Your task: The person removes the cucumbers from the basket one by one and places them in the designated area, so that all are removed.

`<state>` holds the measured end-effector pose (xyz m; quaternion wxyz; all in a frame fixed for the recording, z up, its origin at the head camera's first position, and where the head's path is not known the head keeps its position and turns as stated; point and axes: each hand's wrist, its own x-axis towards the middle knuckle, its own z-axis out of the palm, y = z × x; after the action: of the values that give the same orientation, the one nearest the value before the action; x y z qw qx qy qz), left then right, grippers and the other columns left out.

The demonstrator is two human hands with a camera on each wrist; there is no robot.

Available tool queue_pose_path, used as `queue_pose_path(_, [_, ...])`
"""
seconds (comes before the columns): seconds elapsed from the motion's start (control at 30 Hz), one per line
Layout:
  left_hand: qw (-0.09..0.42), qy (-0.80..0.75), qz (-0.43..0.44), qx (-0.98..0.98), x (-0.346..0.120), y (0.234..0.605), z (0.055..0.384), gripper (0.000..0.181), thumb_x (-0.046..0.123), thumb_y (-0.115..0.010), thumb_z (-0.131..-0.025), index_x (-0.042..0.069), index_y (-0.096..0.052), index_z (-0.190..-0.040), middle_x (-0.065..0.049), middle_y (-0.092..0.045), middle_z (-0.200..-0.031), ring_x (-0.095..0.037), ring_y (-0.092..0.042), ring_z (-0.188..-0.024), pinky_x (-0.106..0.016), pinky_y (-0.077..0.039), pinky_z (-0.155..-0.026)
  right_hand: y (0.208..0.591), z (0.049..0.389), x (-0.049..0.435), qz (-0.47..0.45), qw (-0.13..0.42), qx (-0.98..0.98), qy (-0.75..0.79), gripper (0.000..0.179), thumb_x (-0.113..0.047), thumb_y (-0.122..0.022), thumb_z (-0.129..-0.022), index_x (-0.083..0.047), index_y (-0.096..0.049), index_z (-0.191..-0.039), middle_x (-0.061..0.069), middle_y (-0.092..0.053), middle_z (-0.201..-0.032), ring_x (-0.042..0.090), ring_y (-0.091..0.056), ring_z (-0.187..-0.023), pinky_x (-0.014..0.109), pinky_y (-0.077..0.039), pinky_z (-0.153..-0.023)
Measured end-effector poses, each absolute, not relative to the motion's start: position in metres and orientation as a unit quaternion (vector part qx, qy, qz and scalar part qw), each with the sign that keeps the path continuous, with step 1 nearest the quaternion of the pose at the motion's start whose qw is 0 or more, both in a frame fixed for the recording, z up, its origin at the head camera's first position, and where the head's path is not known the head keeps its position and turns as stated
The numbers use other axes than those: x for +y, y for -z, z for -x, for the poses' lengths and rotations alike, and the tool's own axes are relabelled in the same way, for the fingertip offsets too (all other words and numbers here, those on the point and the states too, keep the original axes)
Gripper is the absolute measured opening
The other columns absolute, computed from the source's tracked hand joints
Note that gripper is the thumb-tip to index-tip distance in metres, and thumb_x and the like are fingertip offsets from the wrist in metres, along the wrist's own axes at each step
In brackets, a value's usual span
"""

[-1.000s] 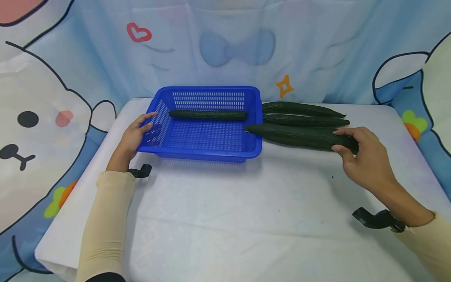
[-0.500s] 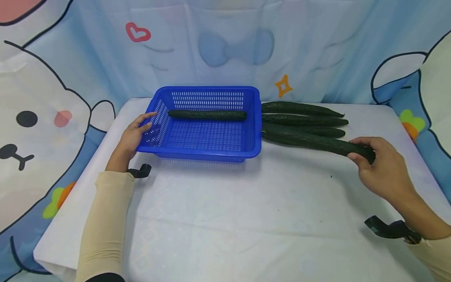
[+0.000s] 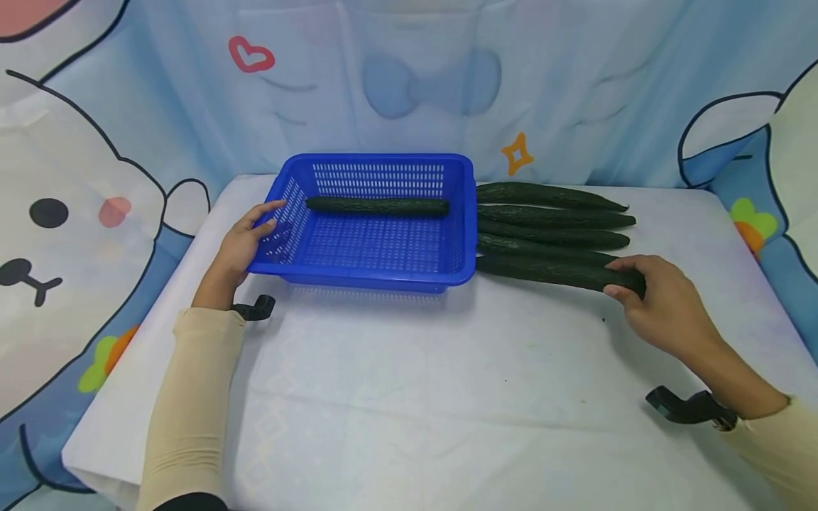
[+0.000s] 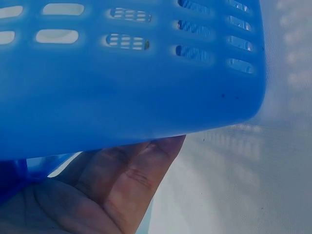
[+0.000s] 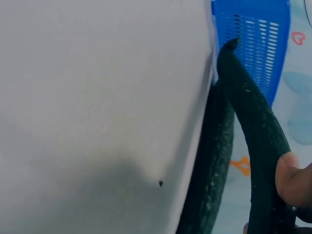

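My right hand (image 3: 664, 301) holds the right end of the nearest long dark-green cucumber (image 3: 543, 273), thumb in front and fingers behind. In the right wrist view the held cucumber (image 5: 253, 117) points towards the basket, and another cucumber (image 5: 209, 161) lies beside it. On the left, my left hand (image 3: 236, 248) grips the left rim of the blue plastic basket (image 3: 358, 279); its fingers (image 4: 141, 178) press under the blue wall in the left wrist view. One cucumber (image 3: 377, 207) lies crosswise inside the basket.
Several more cucumbers (image 3: 556, 216) lie side by side to the basket's right, behind the held one. A white cloth (image 3: 409, 397) covers the table. A blue cartoon curtain (image 3: 409, 85) hangs close behind the basket.
The held cucumber's left end has come off the basket's rim, and it now lies frontmost. My right hand went right, then back left. More cucumbers show behind; my left hand stays put.
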<state>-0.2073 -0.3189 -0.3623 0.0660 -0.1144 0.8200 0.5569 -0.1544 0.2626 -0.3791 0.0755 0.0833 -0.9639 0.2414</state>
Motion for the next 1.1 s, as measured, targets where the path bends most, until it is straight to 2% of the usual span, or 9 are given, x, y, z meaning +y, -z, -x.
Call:
queue_pose_path(0.53, [0.06,-0.562,0.114,0.817,-0.32,0.366,0.209,0.041,0.032,-0.04,-0.106,0.038,-0.044,-0.146,0.001,-0.015,-0.167,-0.036,-0.023,-0.149,-0.062,-0.024,-0.116,0.398,0.19,0.267,-0.135,0.041,-0.973,-0.182,0.034,-0.012,-0.073,-0.087,0.003,-0.065,-0.117,0.035,-0.058,-0.125,0.054,-0.053,-0.112,0.064,-0.045,-0.085])
queue_pose_path(0.87, [0.056,-0.563,0.111,0.817,-0.319,0.367,0.209,0.04,0.032,-0.04,-0.106,0.038,-0.045,-0.146,0.001,-0.014,-0.167,-0.036,-0.021,-0.15,-0.063,-0.023,-0.117,0.402,0.196,0.269,-0.124,0.006,-0.976,-0.177,0.033,-0.014,-0.072,-0.089,0.001,-0.065,-0.118,0.035,-0.056,-0.129,0.055,-0.053,-0.113,0.063,-0.046,-0.083])
queue_pose_path(1.1, [0.054,-0.559,0.116,0.819,-0.32,0.367,0.209,0.04,0.032,-0.04,-0.106,0.039,-0.045,-0.145,0.001,-0.015,-0.167,-0.037,-0.021,-0.15,-0.064,-0.023,-0.116,0.398,0.196,0.27,-0.127,0.005,-0.98,-0.156,0.037,-0.018,-0.073,-0.087,0.0,-0.066,-0.119,0.036,-0.055,-0.13,0.055,-0.054,-0.11,0.063,-0.046,-0.082])
